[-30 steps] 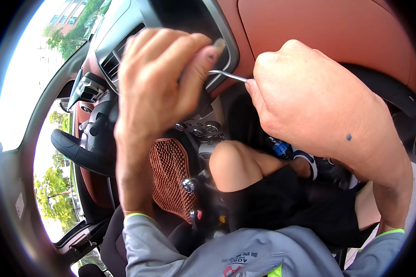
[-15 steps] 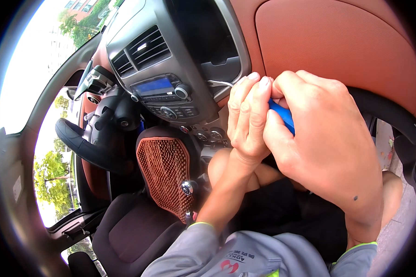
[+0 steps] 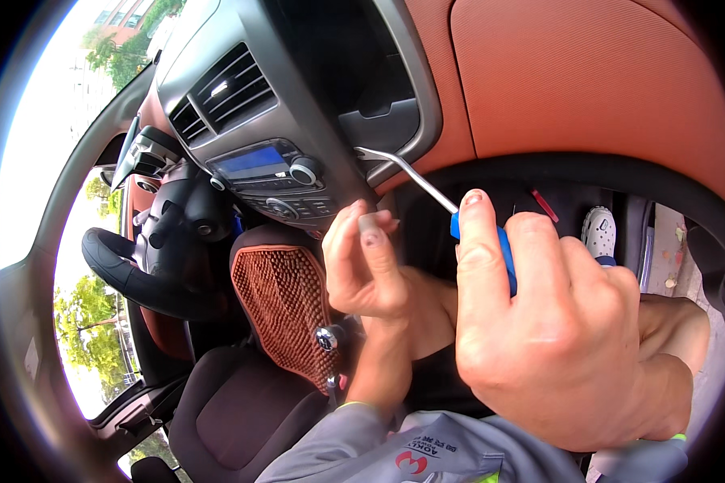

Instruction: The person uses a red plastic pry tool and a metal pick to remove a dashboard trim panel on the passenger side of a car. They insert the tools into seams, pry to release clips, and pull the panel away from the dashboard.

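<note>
A blue-handled pry tool point(image 3: 424, 187) is wrapped in the fingers of my right hand point(image 3: 552, 330), at centre right. Its bent metal shaft points up and left, and the tip meets the edge of the grey centre console trim point(image 3: 318, 133) below the dark open pocket point(image 3: 370, 76). How far the tip goes in, I cannot tell. Off the tool, my left hand point(image 3: 369, 274) hovers below the console with loosely curled fingers apart and nothing visible in it.
The radio point(image 3: 258, 161), air vents point(image 3: 234, 84) and steering wheel point(image 3: 137, 253) lie to the left. A beaded seat cover point(image 3: 286, 302) and gear lever point(image 3: 328, 338) are beside my left forearm. An orange-brown dashboard panel point(image 3: 588, 80) spans the upper right. A red object point(image 3: 545, 205) lies in the footwell.
My left hand has let go of the tool area and dropped down and left. My right hand has moved lower, uncovering the tool's metal shaft, while the view has shifted slightly.
</note>
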`<state>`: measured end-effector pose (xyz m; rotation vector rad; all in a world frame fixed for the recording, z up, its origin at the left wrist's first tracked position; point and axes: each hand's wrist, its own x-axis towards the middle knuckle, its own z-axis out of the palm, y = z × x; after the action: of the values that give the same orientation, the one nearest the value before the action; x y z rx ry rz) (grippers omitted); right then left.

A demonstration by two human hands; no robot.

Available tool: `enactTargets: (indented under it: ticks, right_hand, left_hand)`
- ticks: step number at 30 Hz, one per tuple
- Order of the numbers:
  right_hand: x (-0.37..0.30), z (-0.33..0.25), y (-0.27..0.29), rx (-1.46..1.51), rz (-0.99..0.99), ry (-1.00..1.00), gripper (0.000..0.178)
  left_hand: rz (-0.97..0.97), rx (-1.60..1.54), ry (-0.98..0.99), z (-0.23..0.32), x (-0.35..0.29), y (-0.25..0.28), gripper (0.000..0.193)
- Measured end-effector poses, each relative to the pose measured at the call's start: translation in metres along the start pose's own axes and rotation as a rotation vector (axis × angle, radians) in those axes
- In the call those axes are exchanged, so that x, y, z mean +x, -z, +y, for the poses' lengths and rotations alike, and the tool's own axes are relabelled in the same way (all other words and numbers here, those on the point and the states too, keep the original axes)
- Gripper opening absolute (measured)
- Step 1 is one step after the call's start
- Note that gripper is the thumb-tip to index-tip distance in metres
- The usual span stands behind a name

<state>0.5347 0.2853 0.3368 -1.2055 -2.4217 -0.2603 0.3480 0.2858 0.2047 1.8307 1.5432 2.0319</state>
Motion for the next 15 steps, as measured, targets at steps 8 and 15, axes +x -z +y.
enactTargets:
  ticks: [8, 15]
  right_hand:
    - [-0.012, -0.026, -0.017, -0.094, 0.052, -0.052, 0.035]
    - [-0.005, -0.033, -0.010, -0.148, 0.027, -0.070, 0.028]
  left_hand:
    - [-0.176, -0.555, 0.618, 0.032, 0.011, -0.010, 0.037]
    - [-0.143, -0.828, 0.822, 0.009, 0.014, -0.004, 0.044]
